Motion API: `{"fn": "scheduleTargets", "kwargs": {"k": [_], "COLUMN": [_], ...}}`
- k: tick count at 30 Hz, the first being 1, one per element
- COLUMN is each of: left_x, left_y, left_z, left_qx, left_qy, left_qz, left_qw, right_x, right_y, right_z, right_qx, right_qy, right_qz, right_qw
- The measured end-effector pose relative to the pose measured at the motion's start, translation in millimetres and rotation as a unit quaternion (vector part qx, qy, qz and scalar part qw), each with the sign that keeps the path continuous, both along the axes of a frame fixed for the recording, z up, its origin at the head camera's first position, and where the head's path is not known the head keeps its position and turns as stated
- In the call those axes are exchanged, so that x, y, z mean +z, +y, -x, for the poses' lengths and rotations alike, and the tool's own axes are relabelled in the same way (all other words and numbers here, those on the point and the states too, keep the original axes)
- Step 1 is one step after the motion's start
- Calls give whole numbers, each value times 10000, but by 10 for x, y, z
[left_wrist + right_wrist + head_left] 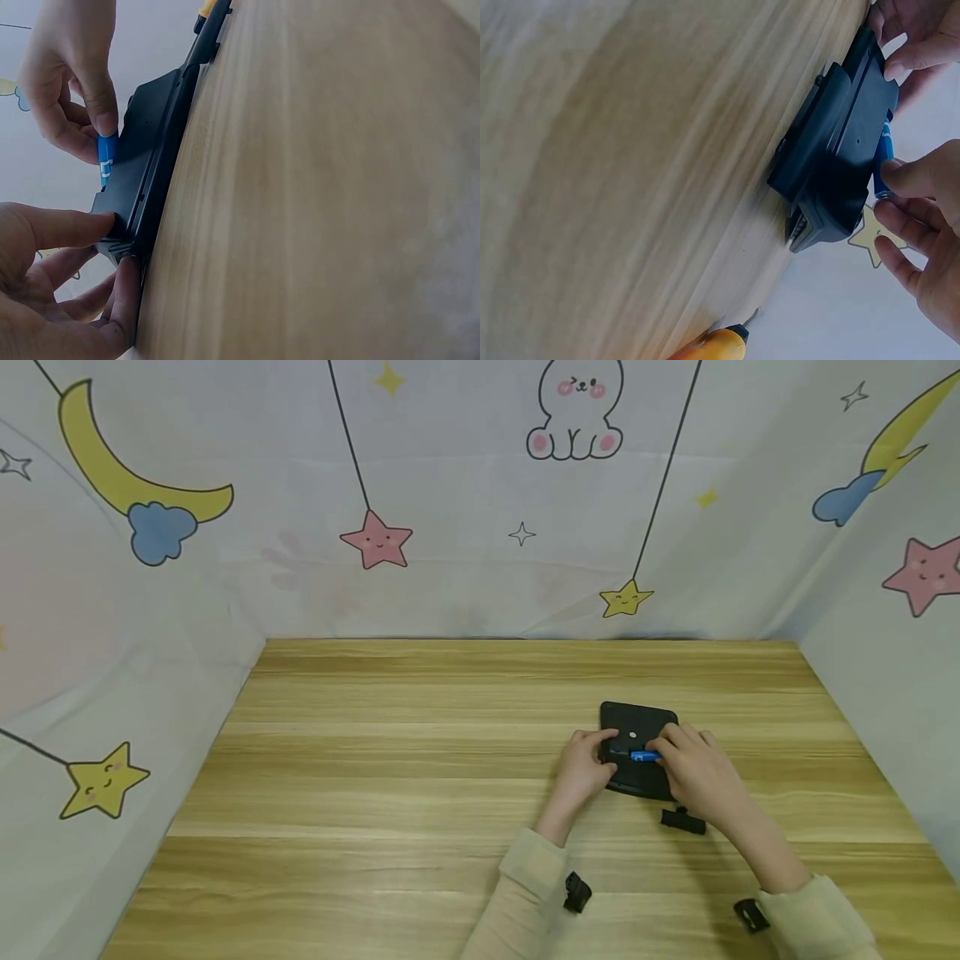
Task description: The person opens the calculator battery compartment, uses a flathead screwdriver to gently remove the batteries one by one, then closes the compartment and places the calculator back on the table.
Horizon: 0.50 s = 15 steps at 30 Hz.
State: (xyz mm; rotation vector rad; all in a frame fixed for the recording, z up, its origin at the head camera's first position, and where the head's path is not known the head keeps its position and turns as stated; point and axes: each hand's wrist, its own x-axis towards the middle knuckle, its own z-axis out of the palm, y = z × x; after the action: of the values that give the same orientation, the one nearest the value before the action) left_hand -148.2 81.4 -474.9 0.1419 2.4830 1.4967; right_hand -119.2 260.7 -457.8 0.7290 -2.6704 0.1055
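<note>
Battery (643,757), a blue one, is being pinched by your right hand (701,777), right over the black device (637,778). Your left hand (583,768) is gripping the device's left edge, fingers clamped on it. Both things are sitting nearer the worktop's (375,777) right edge than its left. A yellow-handled tool (721,345) is lying to the device's right.

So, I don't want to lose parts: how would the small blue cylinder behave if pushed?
The blue cylinder would probably roll on the flat wooden table, since its body looks round. It is likely stiff, showing no bend where the right hand pinches it. It may be slightly slippery, as its surface looks smooth.
</note>
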Motion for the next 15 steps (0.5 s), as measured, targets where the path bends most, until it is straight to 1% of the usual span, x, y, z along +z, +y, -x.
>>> {"fn": "scheduleTargets", "kwargs": {"k": [6, 15], "left_x": [6, 8], "left_y": [-9, -5], "left_z": [0, -6], "left_qx": [6, 24], "left_qy": [6, -21], "left_qz": [-3, -25], "left_qw": [10000, 10000], "right_x": [-10, -21], "right_y": [7, 19], "right_z": [2, 10], "right_qx": [52, 109], "right_qy": [151, 244], "right_qz": [-37, -50], "right_qw": [9999, 9996]}}
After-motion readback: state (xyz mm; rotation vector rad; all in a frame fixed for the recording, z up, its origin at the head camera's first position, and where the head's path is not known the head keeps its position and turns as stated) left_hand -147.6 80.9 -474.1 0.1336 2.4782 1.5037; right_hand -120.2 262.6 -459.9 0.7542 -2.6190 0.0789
